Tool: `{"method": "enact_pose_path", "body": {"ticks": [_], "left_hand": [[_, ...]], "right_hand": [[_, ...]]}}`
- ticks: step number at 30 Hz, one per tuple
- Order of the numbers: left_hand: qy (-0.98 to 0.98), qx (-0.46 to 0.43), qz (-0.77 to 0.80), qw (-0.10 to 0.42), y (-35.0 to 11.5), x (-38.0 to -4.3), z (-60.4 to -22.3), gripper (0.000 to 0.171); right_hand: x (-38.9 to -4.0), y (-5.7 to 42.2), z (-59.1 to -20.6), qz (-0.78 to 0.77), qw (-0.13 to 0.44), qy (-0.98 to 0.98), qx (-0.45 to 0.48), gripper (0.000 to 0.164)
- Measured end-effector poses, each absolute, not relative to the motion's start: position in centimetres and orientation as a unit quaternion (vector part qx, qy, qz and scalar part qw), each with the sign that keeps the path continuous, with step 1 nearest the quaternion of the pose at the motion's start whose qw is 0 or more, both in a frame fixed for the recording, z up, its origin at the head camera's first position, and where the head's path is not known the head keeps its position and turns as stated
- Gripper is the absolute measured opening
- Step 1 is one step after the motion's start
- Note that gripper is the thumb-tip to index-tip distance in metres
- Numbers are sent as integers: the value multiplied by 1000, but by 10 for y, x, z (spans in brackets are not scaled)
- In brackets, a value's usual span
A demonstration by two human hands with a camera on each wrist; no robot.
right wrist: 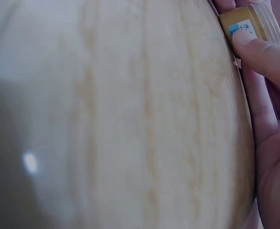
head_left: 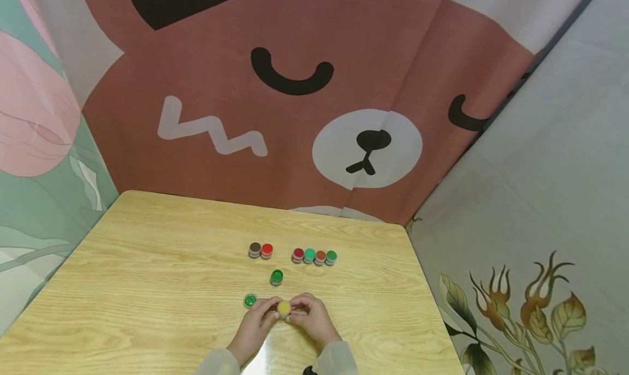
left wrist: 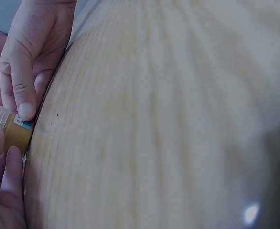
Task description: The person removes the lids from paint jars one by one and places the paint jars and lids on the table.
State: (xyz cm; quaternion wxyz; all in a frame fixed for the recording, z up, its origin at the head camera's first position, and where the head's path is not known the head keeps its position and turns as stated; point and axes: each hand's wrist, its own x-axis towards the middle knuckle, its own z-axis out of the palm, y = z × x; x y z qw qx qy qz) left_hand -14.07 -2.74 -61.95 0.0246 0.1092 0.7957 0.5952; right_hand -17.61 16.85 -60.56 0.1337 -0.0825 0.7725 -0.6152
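A small yellow paint pot with a translucent lid is held between both hands, just above the near part of the table. My left hand pinches its left side with thumb and fingers. On the other side, my right hand grips it, the thumb pressed on the printed label in the right wrist view. The pot's yellow wall also shows in the left wrist view. Beyond the hands stands a dark green pot. A round lid smeared with green lies beside the left fingertips.
Farther back on the wooden table sit a brown pot and a red pot side by side. Right of them is a row of several pots, including a dark red one. A bear-print curtain hangs behind the table.
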Motion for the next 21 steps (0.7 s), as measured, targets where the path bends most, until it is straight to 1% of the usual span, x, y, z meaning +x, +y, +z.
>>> {"method": "enact_pose_path", "body": {"ticks": [8,13,16,21], "left_hand": [[790,107,603,32,-26,-141,-619,36],[809,128,574,8,-26,-139,-618,38],[812,132,569,-4,-26,-138,-619,35],[807,132,576,9,-27,-139,-620,36]], "right_hand": [[-176,169,-607,-620,132,769,-84,26],[-176,168,-607,-622,132,768,-80,27],[-175,168,-606,-625,134,765,-76,27],[-175,168,-605,-627,133,764,-74,27]]}}
